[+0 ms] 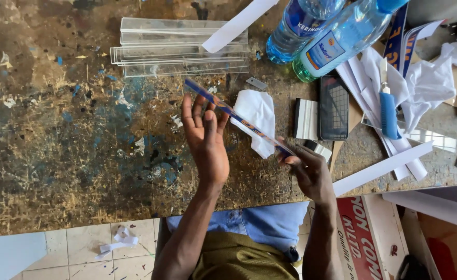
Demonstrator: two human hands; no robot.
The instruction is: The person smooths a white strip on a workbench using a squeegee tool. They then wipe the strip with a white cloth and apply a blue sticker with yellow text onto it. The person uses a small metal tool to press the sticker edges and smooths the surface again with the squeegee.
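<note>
Two blue-labelled bottles [321, 31] top right, red-white carton [360, 238] lower right

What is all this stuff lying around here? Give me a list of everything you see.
clear strip with blue and orange print: one, held between both hands above the bench
workbench: one, brown, paint-flecked
clear plastic strips: a stack, count unclear, top centre
plastic bottles: two, clear with blue labels, lying top right
phone: one, black, right of centre
white crumpled paper: one, under the held strip
white block: one, left of the phone
blue-handled cutter: one, on white papers at right
white paper strips: several, right side
red and white carton: one, bottom right
tiled floor: pale, bottom left, with paper scraps
left hand: open, fingers against the strip
right hand: pinching the strip's lower end
</note>
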